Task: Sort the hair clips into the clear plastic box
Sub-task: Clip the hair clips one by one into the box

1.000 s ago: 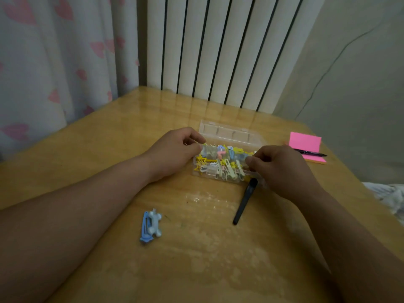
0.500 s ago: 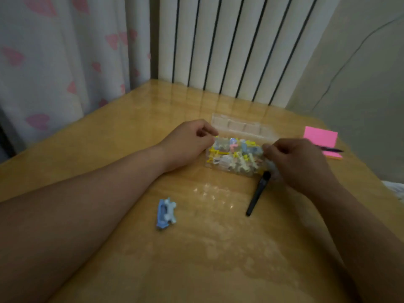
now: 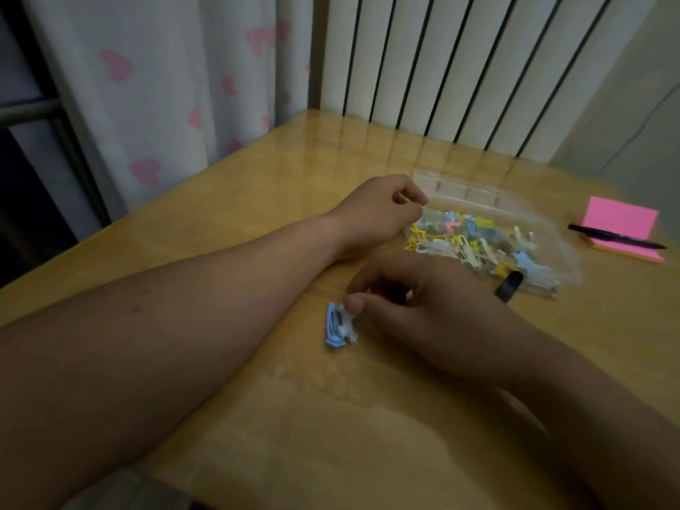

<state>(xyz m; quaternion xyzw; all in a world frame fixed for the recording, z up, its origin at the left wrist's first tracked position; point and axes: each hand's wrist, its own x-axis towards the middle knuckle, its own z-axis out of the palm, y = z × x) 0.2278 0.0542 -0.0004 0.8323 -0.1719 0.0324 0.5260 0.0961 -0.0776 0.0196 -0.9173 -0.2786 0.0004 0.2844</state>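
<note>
Reaching across the bench, the right grip has left the right end of the clear plastic box, where it sat half a second ago. It is now down at the loose blue-and-white hair clip lying near the front, well apart from the box. The thumb tip touches the clip's upper end and the fingers are curled above it. Can't tell whether the pinch has closed, and the clip looks flat on the bench, same spot as before. The left grip hasn't moved: fingers curled, tips pinching the box's left rim, forearm lying across the bench. The box is in the same place with its lid folded open behind, and the mixed hair clips, yellow, white, blue and pink, are piled inside. With the right grip gone, the box's right end is exposed. The black stick-shaped item at the box's front edge is now mostly hidden behind the right wrist, only its far tip showing. The pink sticky-note pad with the black pen lying across it is unchanged, right of the box. The frame is motion-blurred, and the camera has swung left and closer.
</note>
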